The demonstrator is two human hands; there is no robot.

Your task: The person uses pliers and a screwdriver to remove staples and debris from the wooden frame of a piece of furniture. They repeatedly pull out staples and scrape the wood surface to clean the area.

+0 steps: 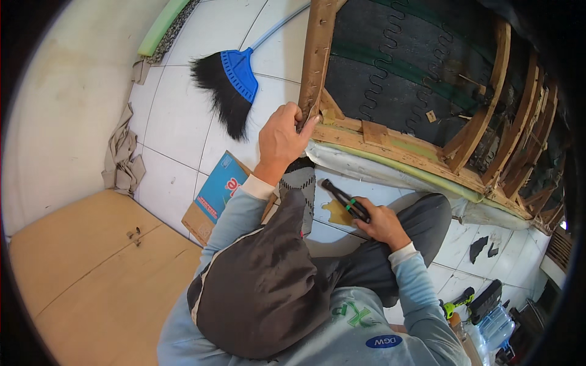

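Observation:
My left hand (284,140) grips the near corner of a wooden furniture frame (315,67), its thumb and fingers closed on the edge where a dark strip of material (310,116) shows. What lies under the fingers is partly hidden. Lower and to the right, my right hand (381,222) is closed round a black hand tool (345,200) with green bands. The tool points up and left, apart from the frame. Pale covering cloth (354,163) hangs along the frame's near side. Zigzag wire springs (381,61) run across the dark backing inside it.
A blue broom (239,74) with black bristles lies on the white tiles. Left of my arm are a printed cardboard piece (213,201) and crumpled cloth (124,152). A brown board (91,256) fills the lower left. Water bottles (495,326) and a green-black tool (458,302) stand lower right.

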